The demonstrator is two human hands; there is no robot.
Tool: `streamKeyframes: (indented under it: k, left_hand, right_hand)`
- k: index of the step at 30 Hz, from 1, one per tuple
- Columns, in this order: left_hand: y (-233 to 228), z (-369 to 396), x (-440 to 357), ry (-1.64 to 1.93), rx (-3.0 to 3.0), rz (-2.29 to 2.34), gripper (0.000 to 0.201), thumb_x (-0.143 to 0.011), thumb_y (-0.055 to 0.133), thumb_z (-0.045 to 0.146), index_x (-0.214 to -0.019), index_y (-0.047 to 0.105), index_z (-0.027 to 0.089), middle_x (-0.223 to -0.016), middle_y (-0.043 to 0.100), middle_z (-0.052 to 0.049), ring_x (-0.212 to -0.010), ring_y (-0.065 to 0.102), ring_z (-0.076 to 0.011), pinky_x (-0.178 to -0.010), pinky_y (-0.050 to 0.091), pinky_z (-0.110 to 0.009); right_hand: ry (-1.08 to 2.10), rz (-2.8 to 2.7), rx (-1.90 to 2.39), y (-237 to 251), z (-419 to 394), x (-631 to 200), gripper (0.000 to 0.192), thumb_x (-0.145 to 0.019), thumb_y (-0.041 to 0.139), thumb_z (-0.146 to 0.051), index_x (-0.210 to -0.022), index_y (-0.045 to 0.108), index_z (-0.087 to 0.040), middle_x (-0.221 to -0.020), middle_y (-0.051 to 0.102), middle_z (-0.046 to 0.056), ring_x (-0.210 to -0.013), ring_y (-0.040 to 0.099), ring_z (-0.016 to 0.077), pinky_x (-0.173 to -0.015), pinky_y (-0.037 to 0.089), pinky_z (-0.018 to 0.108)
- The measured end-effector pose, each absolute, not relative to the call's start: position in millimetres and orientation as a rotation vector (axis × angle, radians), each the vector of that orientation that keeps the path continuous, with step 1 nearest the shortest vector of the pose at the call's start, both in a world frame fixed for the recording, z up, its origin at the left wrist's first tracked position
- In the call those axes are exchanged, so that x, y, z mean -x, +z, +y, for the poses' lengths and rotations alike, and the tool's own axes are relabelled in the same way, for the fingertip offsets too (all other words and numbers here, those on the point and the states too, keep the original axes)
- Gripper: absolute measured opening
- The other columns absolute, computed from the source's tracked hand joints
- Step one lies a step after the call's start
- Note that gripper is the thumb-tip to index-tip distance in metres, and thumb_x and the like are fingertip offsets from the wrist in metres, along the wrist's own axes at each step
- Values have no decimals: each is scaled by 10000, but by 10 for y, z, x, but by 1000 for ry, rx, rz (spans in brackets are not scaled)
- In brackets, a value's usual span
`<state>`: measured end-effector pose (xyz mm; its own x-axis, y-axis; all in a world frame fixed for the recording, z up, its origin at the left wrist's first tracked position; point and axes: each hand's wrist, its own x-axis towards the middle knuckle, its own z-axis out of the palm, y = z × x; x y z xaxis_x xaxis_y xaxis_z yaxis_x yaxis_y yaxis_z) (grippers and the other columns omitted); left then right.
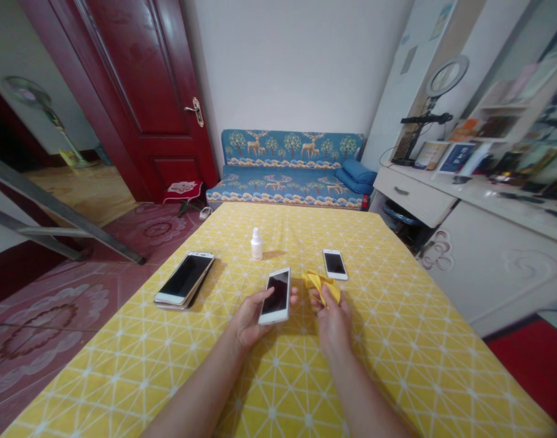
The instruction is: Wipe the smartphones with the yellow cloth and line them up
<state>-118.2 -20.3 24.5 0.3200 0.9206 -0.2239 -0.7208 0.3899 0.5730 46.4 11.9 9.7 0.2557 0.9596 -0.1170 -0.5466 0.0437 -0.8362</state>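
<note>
Bottle (257, 243) upright beyond phone (276, 296), cloth (322, 285).

A yellow patterned tablecloth (397, 340) covers the table. On it, a small white bottle (256, 244) stands; left of the bottle lie stacked phones (185, 279), right of it a white phone (335, 264). Beyond the bottle sits a blue sofa (290, 167).

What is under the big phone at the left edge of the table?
The big phone lies on a second, dark flat device; only its edge shows, so its type is unclear. Beneath both is the yellow tablecloth.
</note>
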Motion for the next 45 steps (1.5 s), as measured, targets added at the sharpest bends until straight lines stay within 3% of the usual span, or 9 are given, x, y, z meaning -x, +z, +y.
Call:
streamKeyframes:
  k: [3, 7, 12, 14, 17, 25, 30, 38, 45]
  left_hand:
    - [227, -198, 1229, 1012, -387, 356, 479, -882, 509, 311, -1267, 544, 27, -1294, 587, -228, -1164, 592, -312, -993, 454, -424]
    - [216, -220, 1236, 973, -388, 232, 495, -934, 425, 333, -1322, 498, 34, -1335, 547, -248, -1276, 485, -370, -1026, 395, -532]
    - [116, -192, 1231, 1063, -354, 284, 428, -936, 470, 285, -1287, 524, 45, -1242, 625, -211, -1166, 586, -325, -1014, 417, -519]
    - [82, -175, 1232, 1132, -327, 329, 386, -933, 490, 276, -1251, 548, 66, -1193, 657, -182, -1113, 621, -297, -1004, 435, -509]
    - [83, -169, 1228, 1205, -329, 372, 370, -935, 497, 304, -1198, 575, 55, -1124, 683, -174, -1074, 641, -262, -993, 466, -430]
    - [111, -178, 1217, 1225, -278, 510, 423, -930, 502, 384, -1167, 583, 43, -1009, 701, -161, -889, 691, -187, -820, 550, -266]
    - [131, -251, 1180, 1260, -361, 582, 301, -904, 564, 323, -1150, 613, 157, -1076, 692, -102, -904, 682, -175, -765, 564, -281]
    - [250, -340, 1137, 1054, -656, 580, 426, -900, 559, 347, -1322, 530, 300, -1215, 637, -107, -881, 681, -231, -706, 575, -418]
    - [185, -327, 1153, 1002, -764, 550, 500, -855, 615, 405, -1318, 553, 229, -1170, 658, -129, -930, 671, -228, -799, 518, -325]
  right_hand:
    - [1275, -489, 829, 53, 151, -463, 369, -589, 825, -275, -893, 634, -188, -792, 679, -21, -625, 631, 93, -581, 514, 199]
    - [1215, -551, 879, 22, 153, -463, 290, -705, 748, -368, -916, 666, -188, -780, 681, -7, -631, 620, 117, -602, 517, 244]
    - [840, -1189, 948, 113, 47, -468, 198, -837, 619, -319, -969, 712, -204, -1110, 675, 71, -1053, 613, 220, -924, 480, 378]
    - [734, -1447, 856, 165, -25, -439, 162, -853, 581, -238, -936, 718, -218, -1131, 677, 69, -1112, 593, 228, -993, 441, 410]
    - [620, -1714, 726, 220, -138, -372, 202, -842, 557, -143, -921, 714, -243, -1070, 715, 44, -1074, 626, 215, -1000, 450, 415]
    - [434, -2041, 559, 262, -235, -324, 421, -897, 528, -156, -1297, 580, -277, -1286, 635, 37, -1225, 562, 208, -1077, 414, 446]
    - [479, -2069, 679, 162, -159, -320, 477, -946, 453, -192, -1413, 447, -292, -1419, 512, 41, -1334, 454, 221, -1134, 335, 501]
    - [526, -1928, 854, 89, -56, -379, 479, -971, 398, -235, -1447, 392, -297, -1506, 396, 27, -1407, 335, 225, -1150, 313, 492]
    - [565, -1829, 855, 167, -104, -393, 478, -984, 368, -266, -1460, 365, -300, -1552, 314, 16, -1427, 291, 218, -1154, 314, 461]
